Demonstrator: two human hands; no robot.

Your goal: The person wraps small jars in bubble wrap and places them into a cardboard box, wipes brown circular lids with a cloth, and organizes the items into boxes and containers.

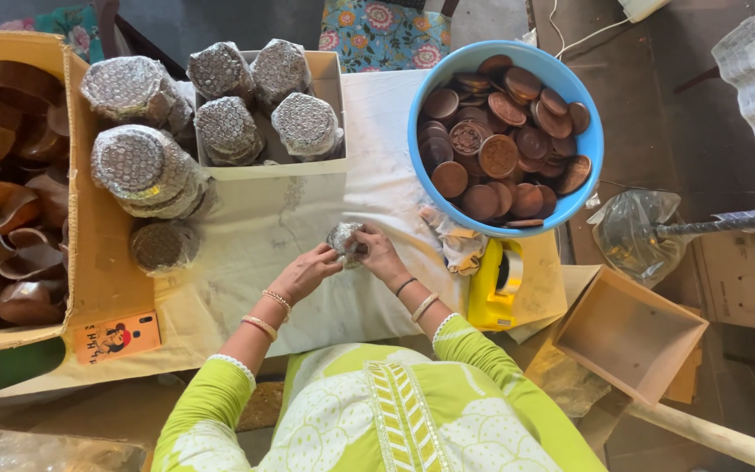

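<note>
Head view: both hands' fingers (329,255) pinch a bubble-wrapped bundle (343,239); blue tub (419,166) holds brown discs (500,156).

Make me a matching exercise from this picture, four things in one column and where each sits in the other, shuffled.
1. brown discs
2. yellow tape dispenser
3. small wrapped bundle
4. brown curved wooden pieces

a. between the left hand and right hand
b. in the cardboard box at far left
c. in the blue tub
d. on the cloth just below the tub

Pairs: 1-c, 2-d, 3-a, 4-b
</note>
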